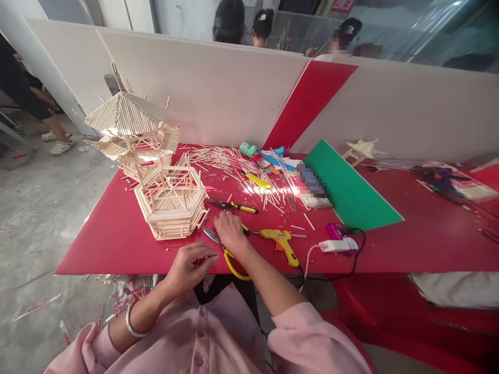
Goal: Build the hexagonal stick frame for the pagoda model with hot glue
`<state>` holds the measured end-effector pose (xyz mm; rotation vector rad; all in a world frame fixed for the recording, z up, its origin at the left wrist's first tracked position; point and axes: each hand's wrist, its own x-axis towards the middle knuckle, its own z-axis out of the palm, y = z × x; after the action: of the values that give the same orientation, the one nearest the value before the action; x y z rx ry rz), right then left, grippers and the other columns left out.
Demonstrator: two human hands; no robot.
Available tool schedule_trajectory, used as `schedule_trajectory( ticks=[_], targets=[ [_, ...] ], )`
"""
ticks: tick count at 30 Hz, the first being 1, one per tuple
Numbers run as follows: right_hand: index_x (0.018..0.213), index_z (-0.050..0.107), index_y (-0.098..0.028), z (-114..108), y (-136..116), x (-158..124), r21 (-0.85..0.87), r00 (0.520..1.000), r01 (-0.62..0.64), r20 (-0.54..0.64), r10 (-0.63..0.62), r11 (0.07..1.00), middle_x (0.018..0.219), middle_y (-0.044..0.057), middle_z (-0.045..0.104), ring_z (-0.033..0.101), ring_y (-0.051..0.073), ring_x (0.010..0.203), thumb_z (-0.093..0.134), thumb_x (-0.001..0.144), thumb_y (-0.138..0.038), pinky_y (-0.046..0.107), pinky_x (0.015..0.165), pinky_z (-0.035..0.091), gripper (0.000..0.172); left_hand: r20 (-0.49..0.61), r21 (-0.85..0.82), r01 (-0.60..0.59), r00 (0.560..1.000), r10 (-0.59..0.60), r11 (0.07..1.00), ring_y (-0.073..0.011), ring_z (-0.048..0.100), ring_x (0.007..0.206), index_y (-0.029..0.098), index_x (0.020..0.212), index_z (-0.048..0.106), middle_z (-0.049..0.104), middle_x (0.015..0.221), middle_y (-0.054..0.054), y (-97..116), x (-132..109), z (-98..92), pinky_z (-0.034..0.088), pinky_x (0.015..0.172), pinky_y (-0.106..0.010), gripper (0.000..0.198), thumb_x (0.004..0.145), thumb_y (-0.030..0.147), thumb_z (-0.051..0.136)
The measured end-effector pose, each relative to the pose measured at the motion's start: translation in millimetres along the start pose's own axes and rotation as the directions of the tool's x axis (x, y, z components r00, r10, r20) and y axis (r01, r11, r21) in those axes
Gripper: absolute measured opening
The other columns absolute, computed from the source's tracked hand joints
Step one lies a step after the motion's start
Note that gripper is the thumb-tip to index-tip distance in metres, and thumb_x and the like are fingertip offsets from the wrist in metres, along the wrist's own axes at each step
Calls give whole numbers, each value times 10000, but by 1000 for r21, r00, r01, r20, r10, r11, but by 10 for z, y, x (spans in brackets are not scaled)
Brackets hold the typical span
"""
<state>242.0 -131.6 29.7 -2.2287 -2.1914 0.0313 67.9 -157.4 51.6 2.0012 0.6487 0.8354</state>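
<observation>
My right hand (231,232) is closed around yellow-handled shears (230,257) at the near edge of the red table (117,234); their blade points left. My left hand (191,267) sits just below, fingers pinched on something small that I cannot make out, close to the blade tip. A hexagonal stick-built frame (171,202) stands just left of both hands. Behind it rises a stick pagoda with a roof (127,122).
A yellow glue gun (281,242) lies right of my hands, with a white plug block (338,244) and cord. Small yellow-handled pliers (234,206), loose sticks (234,161), a green board (346,189) and white partition panels lie beyond. Other people sit behind the partition.
</observation>
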Motion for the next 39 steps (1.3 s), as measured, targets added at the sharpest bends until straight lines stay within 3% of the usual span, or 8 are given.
schedule_trajectory(
  ticks=[9,15,18,21,24,27,34,39],
  targets=[
    [806,700,-99,-119,296,271,-29,874,482,95,-477,876,873,164,693,602,257,915,481,874,-31,309,643,477,240,11,-10,50,999,-50,999,-157,645,641,185,836,747,724,741,-61,-83,17,66,482,578,-248,193,923,251,589],
    [890,652,-144,-278,386,159,28,826,564,-39,-563,825,862,98,718,658,202,824,477,937,-153,314,694,523,182,-81,1,-44,996,44,999,-153,657,644,182,892,730,709,735,-51,-65,39,101,496,576,-242,138,917,181,594],
    [997,606,-175,-456,304,-193,140,848,500,-279,-450,855,1006,95,732,685,191,962,450,963,-184,335,834,550,160,-241,105,-180,950,201,978,-151,653,722,196,971,711,698,823,-57,-25,34,120,514,630,-242,158,898,112,600],
    [1046,561,-246,-611,131,-635,601,795,450,-607,12,660,989,28,745,716,134,833,571,923,-179,257,742,580,140,-381,237,-251,865,327,939,-213,650,968,210,1115,678,686,1053,-104,20,55,170,539,825,-338,272,863,110,651],
    [999,568,-260,-612,-24,-929,887,850,306,-418,322,345,926,3,753,727,126,725,597,930,-231,236,653,589,81,-299,90,-198,930,216,976,-204,673,956,189,1160,654,707,1063,-106,38,117,253,552,818,-314,265,896,172,637],
    [926,610,-241,-491,34,-985,971,863,126,-208,460,202,845,24,761,737,161,709,597,933,-371,242,596,582,131,-138,-143,-6,990,-14,990,-124,651,665,168,950,716,716,762,-28,17,182,335,515,633,-204,140,936,231,591],
    [995,726,-223,-395,940,-795,660,837,-346,-105,537,667,921,68,770,720,227,848,544,911,-446,317,758,542,300,-77,-490,386,874,-480,781,-104,523,566,140,857,725,633,640,-4,-62,185,342,414,521,-195,351,831,488,685],
    [925,748,-197,-348,1401,-307,372,754,-615,18,657,696,939,116,757,692,286,938,577,870,-322,344,771,493,218,7,-522,450,852,-524,725,-110,536,554,130,858,720,632,625,-9,-150,206,386,425,510,-201,360,756,474,747]
  ],
)
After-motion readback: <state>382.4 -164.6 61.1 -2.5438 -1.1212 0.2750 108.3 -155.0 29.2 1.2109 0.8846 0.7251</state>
